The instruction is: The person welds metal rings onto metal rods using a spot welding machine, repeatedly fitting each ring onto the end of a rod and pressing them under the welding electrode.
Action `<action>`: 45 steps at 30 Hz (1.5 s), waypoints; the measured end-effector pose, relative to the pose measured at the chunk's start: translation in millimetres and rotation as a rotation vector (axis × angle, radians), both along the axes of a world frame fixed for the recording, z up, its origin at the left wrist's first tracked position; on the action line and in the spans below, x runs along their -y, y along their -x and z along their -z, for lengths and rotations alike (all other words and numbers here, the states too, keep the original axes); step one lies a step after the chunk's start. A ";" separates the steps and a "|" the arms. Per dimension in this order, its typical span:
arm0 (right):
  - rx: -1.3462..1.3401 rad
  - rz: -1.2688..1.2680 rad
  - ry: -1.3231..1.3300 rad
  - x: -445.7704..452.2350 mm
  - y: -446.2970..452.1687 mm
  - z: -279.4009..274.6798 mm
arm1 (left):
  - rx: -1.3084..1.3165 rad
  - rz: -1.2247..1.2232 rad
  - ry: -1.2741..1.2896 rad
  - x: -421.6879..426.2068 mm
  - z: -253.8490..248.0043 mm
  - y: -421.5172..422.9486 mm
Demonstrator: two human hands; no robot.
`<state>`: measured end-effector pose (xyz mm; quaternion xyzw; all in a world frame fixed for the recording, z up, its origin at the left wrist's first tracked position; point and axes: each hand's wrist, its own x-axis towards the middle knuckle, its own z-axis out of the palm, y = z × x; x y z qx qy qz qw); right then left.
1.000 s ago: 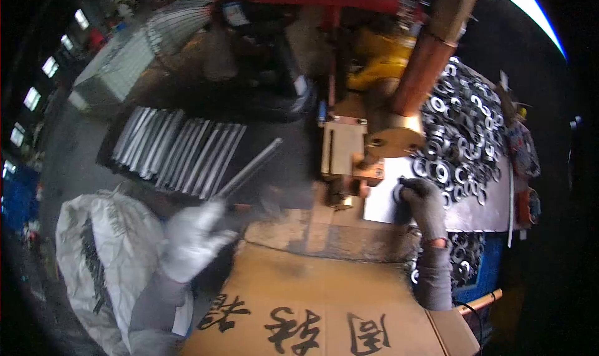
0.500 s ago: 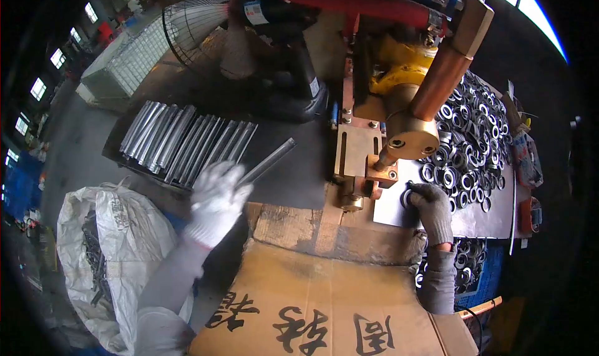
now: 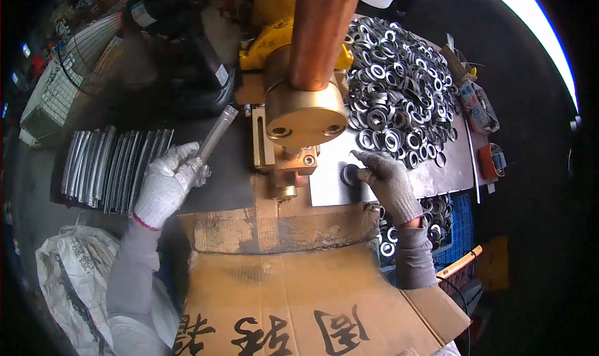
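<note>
My left hand (image 3: 171, 178), in a whitish knit glove, is closed around the lower end of a shiny metal strip (image 3: 218, 131), which slants up and to the right. Beside that hand lies a row of similar metal strips (image 3: 115, 169) on the dark table. My right hand (image 3: 388, 180), gloved too, has its thumb and curled fingers at a dark metal ring (image 3: 350, 175) over the pale sheet (image 3: 327, 190). The glove hides part of its grip. Between the hands stands a press-like machine with a copper cylinder (image 3: 321, 38) and a brass block (image 3: 306, 116).
A big heap of metal rings (image 3: 405, 87) covers the right side, with more in a blue crate (image 3: 460, 222). A cardboard sheet (image 3: 281, 281) with black writing lies in front of me. A white sack (image 3: 78, 275) stands at lower left, a dark fan (image 3: 199, 63) behind.
The view has shifted right. My left hand has lifted the metal strip away from the row and tilted it more upright. My right hand stays by the ring, its fingers slightly more spread.
</note>
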<state>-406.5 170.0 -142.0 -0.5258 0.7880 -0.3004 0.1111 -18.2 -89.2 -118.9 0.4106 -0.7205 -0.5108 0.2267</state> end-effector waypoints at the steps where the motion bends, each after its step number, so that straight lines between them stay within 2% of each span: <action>1: 0.005 -0.005 -0.018 -1.7 -1.9 -8.9 | -0.077 -0.015 -0.099 -3.1 -8.3 5.3; 2: 0.011 -0.009 -0.037 -3.0 -3.5 -15.8 | -0.152 -0.028 -0.200 -4.8 -11.6 9.2; 3: -0.076 -0.053 -0.065 -1.8 -3.5 -19.5 | -0.140 0.000 -0.229 -3.6 -10.5 9.1; 4: -0.030 -0.048 -0.084 -1.8 -4.9 -22.7 | -0.143 0.008 -0.232 -6.3 -15.3 12.2; 6: -0.103 -0.026 -0.213 1.9 -13.1 -40.7 | 0.144 0.126 0.073 -13.6 -28.1 16.2; 7: -0.105 -0.024 -0.215 2.9 -13.2 -41.6 | 0.059 0.223 0.469 -2.4 0.9 11.4; 8: -0.132 -0.040 -0.215 3.9 -13.2 -42.3 | 0.057 0.224 0.468 -7.7 -6.4 12.1; 10: -0.160 -0.056 -0.215 7.7 -14.9 -44.7 | 0.255 0.304 0.674 -22.0 -32.0 14.7; 12: -0.255 -0.044 -0.305 14.3 -20.3 -48.2 | 0.294 0.316 0.688 -27.1 -43.0 17.1; 14: -0.337 -0.063 -0.318 23.6 -22.9 -43.2 | 0.458 0.368 0.400 -34.3 -63.5 24.6; 16: -0.330 -0.120 -0.501 30.3 -23.4 -38.0 | 0.436 0.408 0.490 -34.1 -59.9 23.2; 18: -0.369 -0.136 -0.511 31.2 -20.7 -34.7 | 0.409 0.446 0.584 -35.1 -60.8 24.3; 20: -0.177 -0.170 -0.430 34.1 -22.6 -39.0 | 0.423 0.484 0.676 -35.5 -65.0 28.5; 21: 0.075 -0.150 -0.215 28.6 -24.7 -30.7 | 0.426 0.477 0.675 -35.2 -65.7 30.0; 24: 0.661 -0.149 0.047 21.9 -42.3 -30.4 | 0.484 0.522 0.729 -36.2 -68.8 37.9; 26: 0.698 -0.186 0.096 24.3 -55.5 -36.6 | 0.581 0.608 0.638 -37.4 -75.2 45.5; 30: 0.826 -0.257 0.160 28.8 -59.1 -29.2 | 0.547 0.654 0.676 -28.8 -71.5 51.3; 38: 0.736 -0.266 0.121 31.6 -58.8 -23.7 | 0.518 0.681 0.678 -23.8 -70.3 54.9; 40: 0.645 -0.284 0.113 32.8 -59.8 -26.2 | 0.535 0.686 0.665 -23.3 -71.5 55.1; 45: 0.673 -0.285 0.083 41.8 -64.9 -33.4 | 0.607 0.714 0.663 -22.5 -80.2 57.3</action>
